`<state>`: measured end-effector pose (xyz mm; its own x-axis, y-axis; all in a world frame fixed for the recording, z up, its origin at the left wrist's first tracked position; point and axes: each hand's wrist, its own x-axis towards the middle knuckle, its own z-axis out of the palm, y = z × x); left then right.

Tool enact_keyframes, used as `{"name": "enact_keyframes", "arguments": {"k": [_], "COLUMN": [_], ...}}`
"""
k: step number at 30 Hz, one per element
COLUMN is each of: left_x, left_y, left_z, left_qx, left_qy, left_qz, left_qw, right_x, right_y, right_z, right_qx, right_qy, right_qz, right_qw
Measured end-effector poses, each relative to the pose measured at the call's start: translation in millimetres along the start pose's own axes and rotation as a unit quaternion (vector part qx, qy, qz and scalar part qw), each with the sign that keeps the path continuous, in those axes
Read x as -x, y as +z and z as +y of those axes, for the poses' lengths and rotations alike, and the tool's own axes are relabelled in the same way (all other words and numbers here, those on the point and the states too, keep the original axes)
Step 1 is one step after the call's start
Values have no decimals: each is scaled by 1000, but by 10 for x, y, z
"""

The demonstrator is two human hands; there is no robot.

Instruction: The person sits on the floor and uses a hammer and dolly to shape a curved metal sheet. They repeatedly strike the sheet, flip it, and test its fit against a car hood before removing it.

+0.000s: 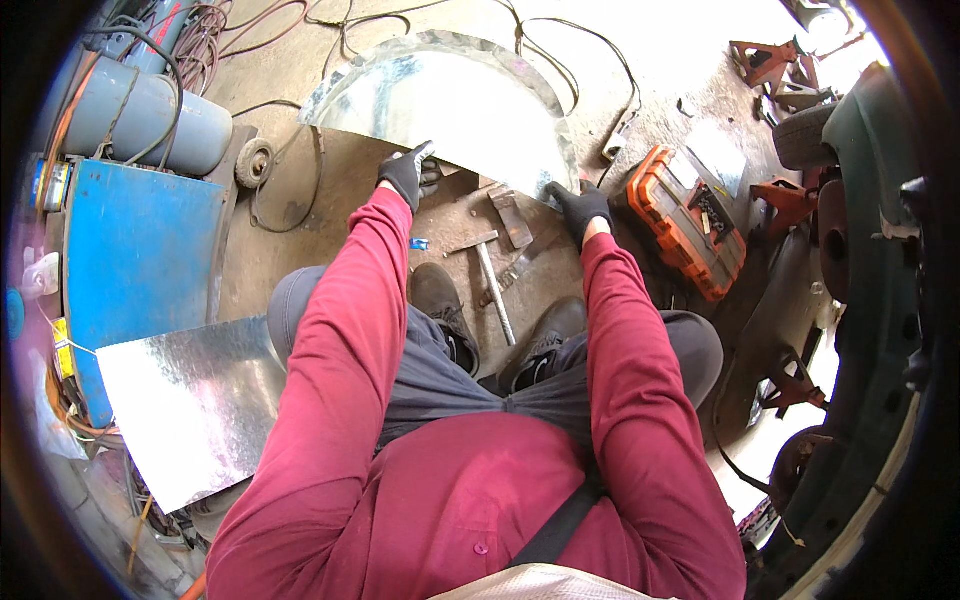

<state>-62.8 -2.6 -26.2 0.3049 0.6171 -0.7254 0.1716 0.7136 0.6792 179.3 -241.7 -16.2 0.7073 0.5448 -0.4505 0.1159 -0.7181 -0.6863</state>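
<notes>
A half-round piece of shiny sheet metal [450, 105] is in front of me, its curved rim bent into many small tabs and its straight edge facing me. My left hand [408, 176], in a dark glove, is closed at the middle of that straight edge, index finger against the metal and the other fingers curled below it. At the right corner, my gloved right hand [582, 208] grips the same sheet, with part of the fingers hidden. Between my shoes lies a hammer [488, 280] with a pale metal handle. Beyond it is a brownish metal block [511, 218].
An orange and black toolbox [685, 222] stands at the right, near red jack stands [785, 205]. At the left are a blue metal panel [140, 270], a grey tank [165, 120] and a flat shiny sheet [200, 400]. Cables [575, 35] trail across the far floor.
</notes>
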Motion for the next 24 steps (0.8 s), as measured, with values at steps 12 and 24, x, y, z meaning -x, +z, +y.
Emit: {"name": "enact_keyframes", "arguments": {"k": [12,24], "left_x": [-60,-94], "left_y": [22,17], "left_z": [-34,-35], "left_qx": [-87,-81], "left_qy": [-1,-11], "left_qz": [24,31], "left_qw": [996,996], "right_x": [42,-88], "right_y": [105,137], "right_z": [-36,71], "right_qx": [-189,-102], "right_qy": [73,50], "right_qz": [-54,-32], "right_qw": [978,993]}}
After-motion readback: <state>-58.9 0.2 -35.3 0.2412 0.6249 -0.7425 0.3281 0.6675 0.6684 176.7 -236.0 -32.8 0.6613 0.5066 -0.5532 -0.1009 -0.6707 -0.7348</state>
